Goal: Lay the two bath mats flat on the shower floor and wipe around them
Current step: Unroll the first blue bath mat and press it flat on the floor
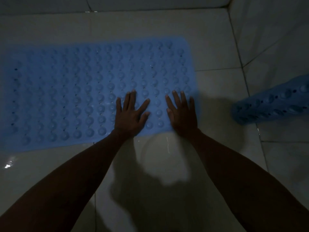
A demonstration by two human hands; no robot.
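pressing both palms down on the first blue mat [83, 91], i have it spread flat on the tiled shower floor [167, 164], its long axis running from 9 o'clock to 3 o'clock across my view. my left hand [130, 113] and my right hand [182, 114] sit side by side near the mat's 3 o'clock end, close to its near edge. neither grip holds anything: fingers are straight and splayed, flat on the bumpy surface.

the second mat [270, 106] is what the coming move turns on, i judge. it lies well apart from the first, out at about 3 o'clock from my right hand, rolled or folded up, with its near end pointing toward me and the rest running off toward 2 o'clock and out of frame. my right hand is clearly the nearer one, so a reach to the right from that side looks like the natural way in. bare wet tile separates the two mats. i see no cloth for wiping.
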